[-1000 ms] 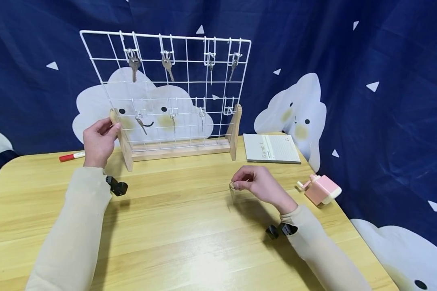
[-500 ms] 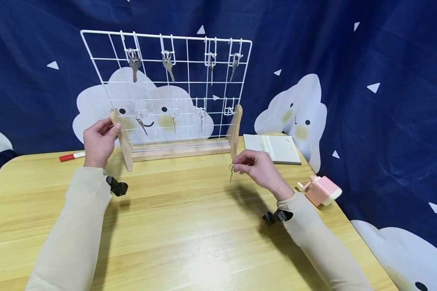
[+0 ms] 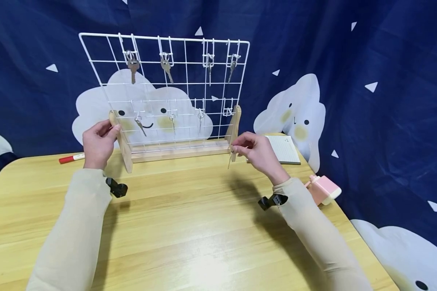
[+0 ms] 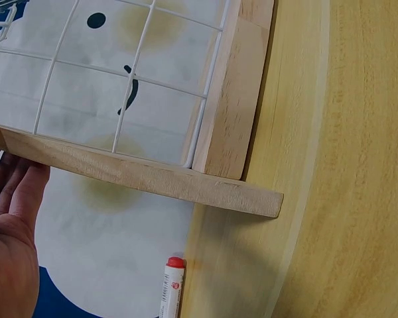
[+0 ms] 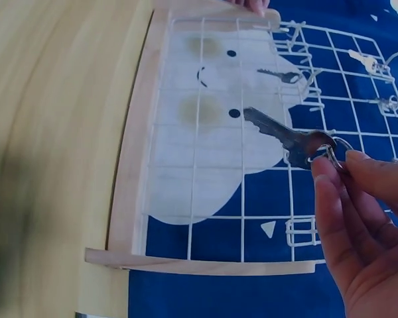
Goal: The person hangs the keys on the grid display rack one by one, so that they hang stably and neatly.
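A white wire grid rack (image 3: 187,83) stands on wooden feet at the back of the table. Keys on rings hang from several of its hooks; the lower right hook (image 3: 228,111) holds none. My left hand (image 3: 99,143) grips the rack's left wooden upright (image 4: 139,173), thumb on one side and fingers on the other. With thumb and fingertips, my right hand (image 3: 259,155) pinches the split ring (image 5: 343,149) of a silver key (image 5: 288,136). That key dangles in front of the rack's right foot, below the bare hook.
A notepad (image 3: 284,148) lies at the back right, partly hidden by my right hand. Nearer stands a pink crank pencil sharpener (image 3: 324,189), partly behind my sleeve. A red-capped marker (image 3: 71,158) lies left of the rack. A dark blue curtain (image 3: 295,36) hangs behind.
My right hand has risen from over the table and moved away from me with the key, up to the rack's right foot. The left hand keeps its place on the upright.
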